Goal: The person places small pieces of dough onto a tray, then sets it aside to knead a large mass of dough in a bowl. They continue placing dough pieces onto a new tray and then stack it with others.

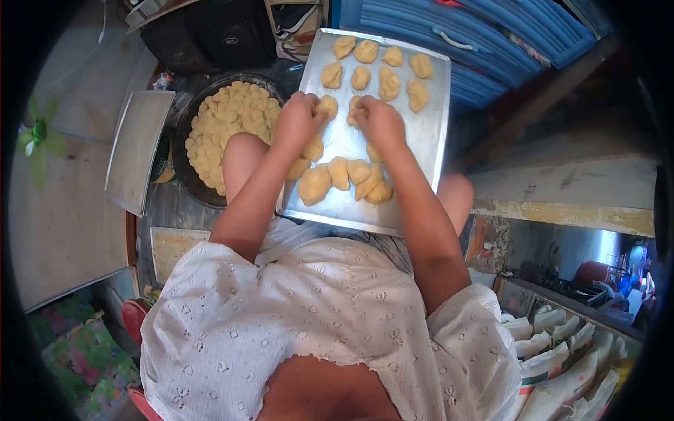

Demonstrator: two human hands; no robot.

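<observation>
A metal baking tray (430,140) lies across the person's lap, with lumps of yellow dough on it. Small dough pieces (366,51) are spaced out in rows at its far end. Bigger lumps (314,184) sit bunched near the front edge. My left hand (298,123) has its fingertips closed on a dough piece (326,107) at the tray's left side. To the right, my right hand (381,123) pinches another dough piece (354,111), partly covered by the fingers. Both wrists hide some dough behind them.
A round dark pan (180,154) on the left is filled with small dough balls (223,116). Beside it leans another metal tray (140,151). Blue slatted furniture (414,28) stands beyond the tray, a wooden ledge (562,210) at right. Packed plastic bags (554,358) sit lower right.
</observation>
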